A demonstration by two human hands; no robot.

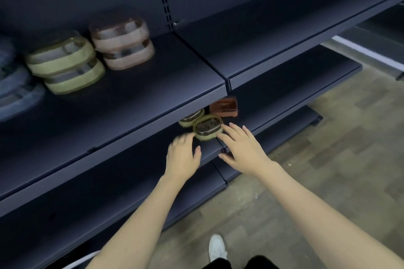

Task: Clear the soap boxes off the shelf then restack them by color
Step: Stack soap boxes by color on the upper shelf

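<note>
Now both hands open, fingers spread: left hand (183, 155), right hand (240, 146) flanking green soap box (207, 127).

Green pair (65, 65), pink pair (122, 43) stacked on upper shelf; green box (207, 127), brown box (224, 107) below.

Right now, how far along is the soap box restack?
Done: green stack and pink stack stand two high on the upper shelf, with blue boxes at the left edge. In hand: left hand and right hand flank a green box, fingers open. Left: another green box and a brown box below.
</note>
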